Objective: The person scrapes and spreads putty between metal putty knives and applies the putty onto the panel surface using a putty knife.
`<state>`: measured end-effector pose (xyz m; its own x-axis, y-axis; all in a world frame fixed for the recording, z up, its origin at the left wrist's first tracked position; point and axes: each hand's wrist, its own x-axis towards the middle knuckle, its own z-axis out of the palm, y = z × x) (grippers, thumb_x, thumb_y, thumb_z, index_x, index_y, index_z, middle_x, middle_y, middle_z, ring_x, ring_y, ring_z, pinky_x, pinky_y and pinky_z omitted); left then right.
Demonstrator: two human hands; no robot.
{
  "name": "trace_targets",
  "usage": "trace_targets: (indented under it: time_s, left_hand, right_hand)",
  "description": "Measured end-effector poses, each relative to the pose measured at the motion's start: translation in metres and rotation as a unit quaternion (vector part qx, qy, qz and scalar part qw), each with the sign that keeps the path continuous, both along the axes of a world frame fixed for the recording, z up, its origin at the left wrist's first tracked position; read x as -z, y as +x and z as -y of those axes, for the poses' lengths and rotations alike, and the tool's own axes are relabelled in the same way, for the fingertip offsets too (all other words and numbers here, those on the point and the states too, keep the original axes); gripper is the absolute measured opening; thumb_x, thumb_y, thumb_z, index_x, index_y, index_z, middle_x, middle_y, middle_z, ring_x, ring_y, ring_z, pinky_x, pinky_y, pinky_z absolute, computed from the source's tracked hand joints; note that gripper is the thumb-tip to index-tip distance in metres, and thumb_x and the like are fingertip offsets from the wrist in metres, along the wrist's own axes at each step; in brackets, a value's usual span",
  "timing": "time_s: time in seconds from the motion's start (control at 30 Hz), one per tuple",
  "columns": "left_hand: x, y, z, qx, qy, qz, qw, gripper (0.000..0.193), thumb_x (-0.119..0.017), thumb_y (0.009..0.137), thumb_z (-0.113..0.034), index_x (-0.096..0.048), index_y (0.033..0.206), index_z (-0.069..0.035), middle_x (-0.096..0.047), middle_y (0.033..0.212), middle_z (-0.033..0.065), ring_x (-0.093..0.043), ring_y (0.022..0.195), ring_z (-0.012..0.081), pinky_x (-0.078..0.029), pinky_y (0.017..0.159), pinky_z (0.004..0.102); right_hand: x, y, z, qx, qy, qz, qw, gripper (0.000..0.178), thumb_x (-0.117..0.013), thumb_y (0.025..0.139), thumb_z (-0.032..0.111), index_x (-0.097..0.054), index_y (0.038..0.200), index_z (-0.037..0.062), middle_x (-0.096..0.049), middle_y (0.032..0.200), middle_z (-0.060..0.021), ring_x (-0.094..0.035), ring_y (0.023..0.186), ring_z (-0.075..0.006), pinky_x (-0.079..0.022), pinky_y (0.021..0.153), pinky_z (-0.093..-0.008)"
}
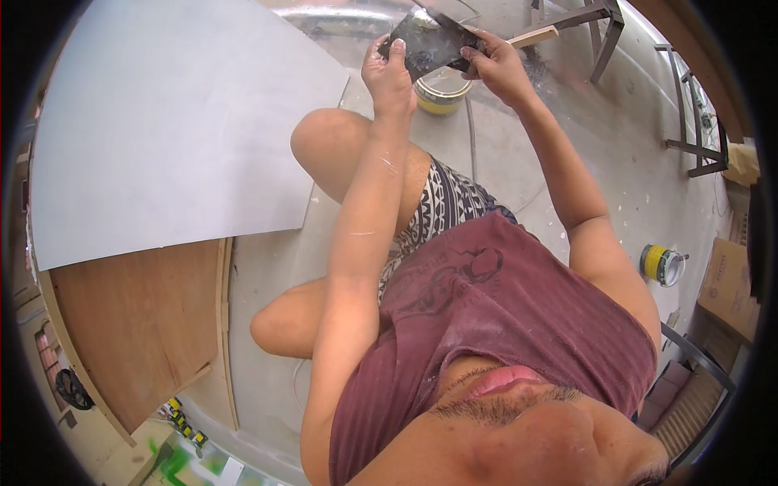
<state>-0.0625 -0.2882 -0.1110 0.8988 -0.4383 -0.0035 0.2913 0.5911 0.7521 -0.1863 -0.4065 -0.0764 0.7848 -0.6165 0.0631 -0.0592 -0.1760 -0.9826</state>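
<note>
A flat, glossy black rectangular plate [433,40] with pale smudges is held up near the top of the view; its exact kind is unclear. At its left end my left hand [388,74] grips it, thumb on the upper face. On its right end my right hand [496,66] also closes, the thumb pressed onto the surface. A pale wooden handle [535,36] sticks out beyond my right hand; whether I hold it is hidden. Partly behind the plate, an open can [442,99] with a yellow band stands on the floor.
A large white panel [178,130] lies at the left over a brown wooden board [146,316]. Dark metal frames [600,40] stand at the upper right. Another yellow-banded can [662,265] and a cardboard box [729,287] are at the right. A hose [472,146] crosses the floor.
</note>
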Motion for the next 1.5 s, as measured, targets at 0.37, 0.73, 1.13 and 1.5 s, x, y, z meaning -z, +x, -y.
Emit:
trace_targets:
  time_s: [0.37,0.73,1.13,1.5]
  left_hand:
    - [-0.013,0.003,-0.011,0.037,-0.017,-0.133,0.99,0.028,-0.049,0.094,-0.002,-0.047,0.122,0.002,-0.059,0.113,0.016,-0.064,0.097,0.0272,-0.057,0.087,0.0382]
    - [-0.009,-0.005,-0.008,0.202,-0.084,-0.189,0.957,0.029,-0.04,0.098,-0.006,-0.037,0.126,0.003,-0.054,0.122,0.0223,-0.06,0.111,0.0358,-0.052,0.097,0.0518]
    - [-0.009,-0.006,-0.018,0.129,-0.095,-0.147,0.976,0.026,-0.041,0.098,-0.006,-0.039,0.123,0.0,-0.057,0.119,0.0197,-0.062,0.107,0.0327,-0.054,0.094,0.0503]
    - [0.01,0.006,-0.018,0.076,-0.123,-0.108,0.984,0.027,-0.051,0.093,-0.002,-0.044,0.119,0.001,-0.058,0.11,0.0175,-0.063,0.101,0.0299,-0.058,0.087,0.0472]
  right_hand:
    - [0.015,-0.002,0.048,0.12,0.067,0.089,0.986,0.034,-0.065,0.088,0.014,-0.059,0.117,-0.0017,-0.06,0.078,-0.0031,-0.058,0.063,-0.0111,-0.049,0.056,-0.024]
    - [0.029,0.022,0.04,0.015,0.467,0.115,0.877,0.014,-0.066,0.089,0.011,-0.057,0.093,0.002,-0.06,0.08,-0.0037,-0.056,0.06,-0.0074,-0.043,0.043,-0.0146]
    - [0.025,0.037,0.002,0.251,0.343,0.201,0.883,0.011,-0.066,0.088,0.007,-0.056,0.093,0.0035,-0.063,0.081,-0.0044,-0.063,0.07,-0.0119,-0.055,0.056,-0.0212]
    - [0.008,0.021,-0.018,-0.008,0.027,0.108,0.994,0.035,-0.062,0.093,0.012,-0.056,0.126,0.0043,-0.067,0.099,-0.0046,-0.061,0.083,-0.0099,-0.052,0.071,-0.0242]
